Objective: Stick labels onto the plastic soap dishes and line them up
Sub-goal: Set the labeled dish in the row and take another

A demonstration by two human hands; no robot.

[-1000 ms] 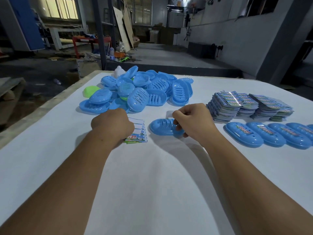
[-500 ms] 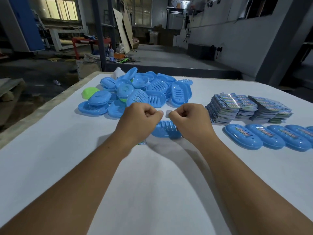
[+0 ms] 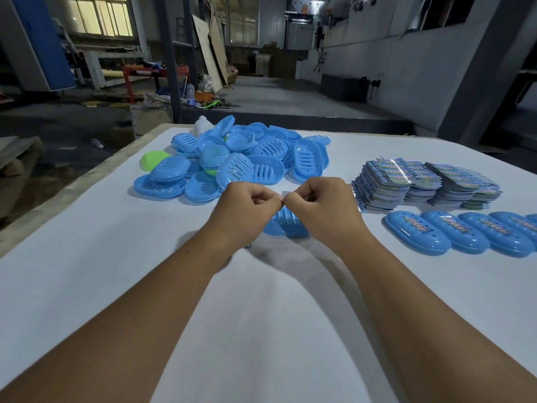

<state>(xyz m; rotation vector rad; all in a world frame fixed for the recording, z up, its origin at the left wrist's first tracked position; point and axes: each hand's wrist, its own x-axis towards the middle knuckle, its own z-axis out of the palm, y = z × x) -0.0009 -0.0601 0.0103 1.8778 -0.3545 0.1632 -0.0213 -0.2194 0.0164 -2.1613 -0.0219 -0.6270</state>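
Observation:
My left hand (image 3: pixel 247 207) and my right hand (image 3: pixel 318 205) meet fingertip to fingertip at the table's middle, fingers curled. Between them they pinch a small pale label (image 3: pixel 282 195), only a sliver of which shows. Right below the hands a blue soap dish (image 3: pixel 287 226) lies on the white table (image 3: pixel 261 315), partly hidden by both hands. On the right, several blue dishes with labels on them (image 3: pixel 418 234) lie side by side in a row.
A loose pile of unlabelled blue soap dishes (image 3: pixel 250 161) with a green one (image 3: pixel 152 159) lies behind the hands. Stacks of label sheets (image 3: pixel 406 181) sit at the back right. The table's left edge (image 3: pixel 72 187) runs diagonally.
My left hand left the label sheet and moved right to meet my right hand. My right hand let go of the blue dish and rose slightly above it.

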